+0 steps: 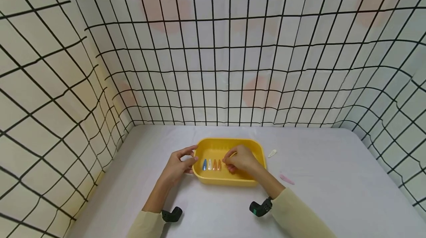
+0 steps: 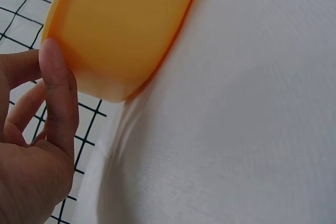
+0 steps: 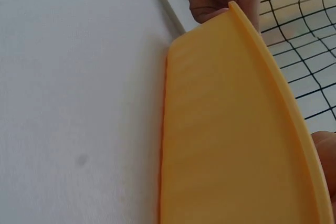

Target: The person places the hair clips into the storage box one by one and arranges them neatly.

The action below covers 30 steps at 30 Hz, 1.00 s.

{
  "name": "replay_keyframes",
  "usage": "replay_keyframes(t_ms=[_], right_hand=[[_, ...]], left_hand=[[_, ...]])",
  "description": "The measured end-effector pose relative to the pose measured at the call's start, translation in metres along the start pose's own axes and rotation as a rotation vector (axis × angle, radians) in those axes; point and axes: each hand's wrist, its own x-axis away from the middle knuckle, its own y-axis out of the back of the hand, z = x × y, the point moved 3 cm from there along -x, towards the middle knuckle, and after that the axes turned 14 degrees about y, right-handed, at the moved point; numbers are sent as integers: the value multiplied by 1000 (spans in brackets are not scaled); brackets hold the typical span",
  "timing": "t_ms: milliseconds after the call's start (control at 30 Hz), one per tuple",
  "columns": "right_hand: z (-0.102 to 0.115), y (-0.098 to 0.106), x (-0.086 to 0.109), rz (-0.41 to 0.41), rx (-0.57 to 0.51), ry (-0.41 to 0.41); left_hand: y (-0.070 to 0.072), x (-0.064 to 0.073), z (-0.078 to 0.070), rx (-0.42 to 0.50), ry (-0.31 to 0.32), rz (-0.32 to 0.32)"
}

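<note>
A yellow tray point(image 1: 226, 182) with rounded corners stands on the white cloth. My left hand point(image 1: 176, 164) grips its left end, thumb at the rim and fingers along the outer wall; the left wrist view shows these fingers point(image 2: 59, 87) against the tray. Inside lie a blue hair clip point(image 1: 204, 164), a white hair clip point(image 1: 210, 164) and two orange hair clips point(image 1: 215, 165) in a row. My right hand point(image 1: 242, 159) reaches over the front wall, its fingertips pinching at the row's right end, where a hair clip is mostly hidden by the fingers.
To the tray's right lie another white hair clip point(image 1: 272, 153) and a pink hair clip point(image 1: 287, 179) on the cloth point(image 1: 332, 178). Black wire grid point(image 1: 213, 49) stands at the back and along both sides, with pale fabric behind it.
</note>
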Motion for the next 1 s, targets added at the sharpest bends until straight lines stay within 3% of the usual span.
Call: replay_keyframes(t_ms=[233, 400, 667, 1000], right_hand=[[-3, 25, 11, -10, -66, 55], [-1, 52, 20, -27, -43, 98], [1, 90, 41, -56, -49, 84], [-20, 117, 68, -85, -34, 57]], left_hand=[[2, 0, 1, -53, 29, 2], [1, 1, -1, -73, 22, 7], [2, 3, -1, -58, 11, 1], [-1, 3, -5, -33, 16, -8]])
